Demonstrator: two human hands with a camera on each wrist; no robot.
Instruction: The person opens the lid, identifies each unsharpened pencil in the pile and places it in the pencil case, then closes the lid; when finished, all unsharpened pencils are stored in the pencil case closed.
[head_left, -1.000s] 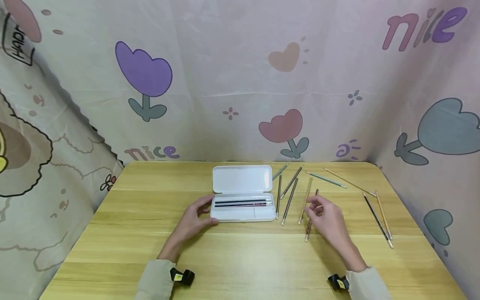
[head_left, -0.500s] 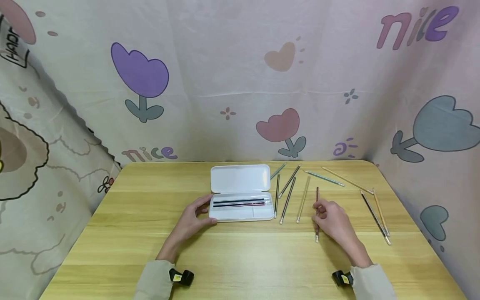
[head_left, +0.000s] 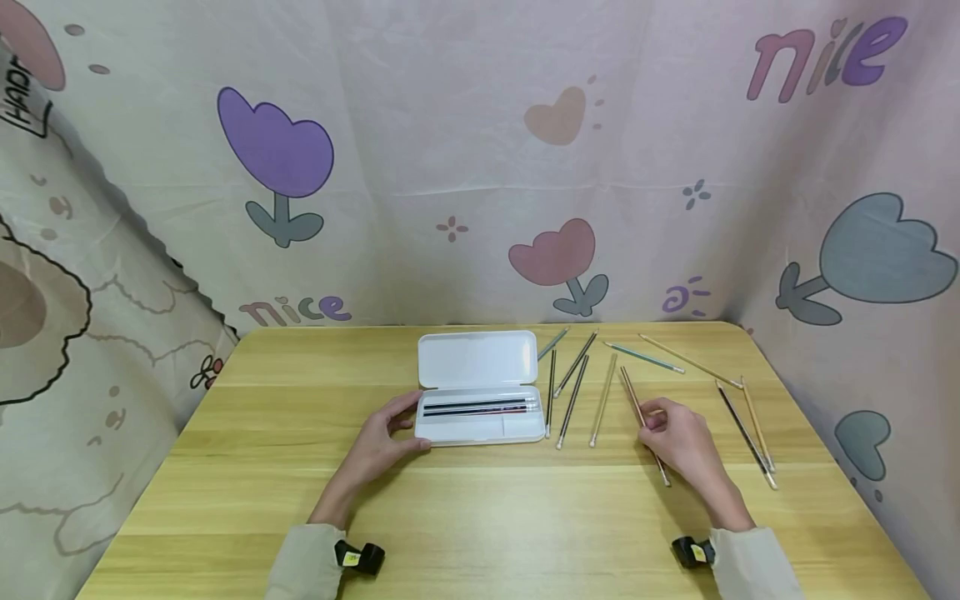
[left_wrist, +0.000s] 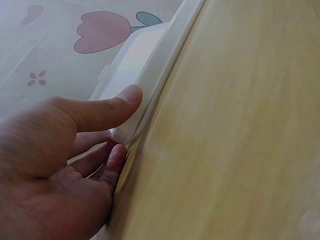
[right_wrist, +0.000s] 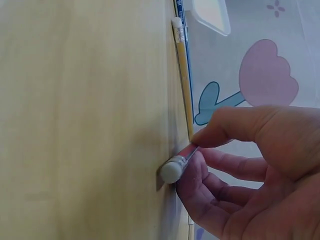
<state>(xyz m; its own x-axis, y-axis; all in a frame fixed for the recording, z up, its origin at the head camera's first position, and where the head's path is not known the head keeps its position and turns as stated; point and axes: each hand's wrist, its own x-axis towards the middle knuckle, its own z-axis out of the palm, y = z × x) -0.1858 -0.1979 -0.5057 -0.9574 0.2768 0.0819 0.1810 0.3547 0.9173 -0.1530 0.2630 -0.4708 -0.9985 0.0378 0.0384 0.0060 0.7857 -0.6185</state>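
Note:
In the head view my left hand [head_left: 377, 442] holds the left end of an open white pencil case [head_left: 461, 430]. Its thumb lies on the front edge in the left wrist view, with the fingers curled at the end corner. Dark pencils [head_left: 476, 406] lie lengthwise inside the case, and the lid [head_left: 477, 358] leans back behind it. To the right, my right hand [head_left: 678, 437] pinches a reddish pencil [head_left: 632, 392] between thumb and fingers. Its white eraser [right_wrist: 171, 171] faces the right wrist camera. A yellow pencil [head_left: 603, 400] lies just left of it.
Dark pencils [head_left: 572, 402] lie close to the case's right side. Farther back are a teal pencil [head_left: 645, 357] and a long yellow pencil [head_left: 690, 361]. A black pencil [head_left: 745, 433] and another yellow pencil [head_left: 757, 425] lie right of my right hand. A patterned curtain [head_left: 405, 250] borders the table.
My right hand has moved right with the reddish pencil, away from the yellow one. The pencil has turned, its eraser end swinging to the right. My left hand stays at the case.

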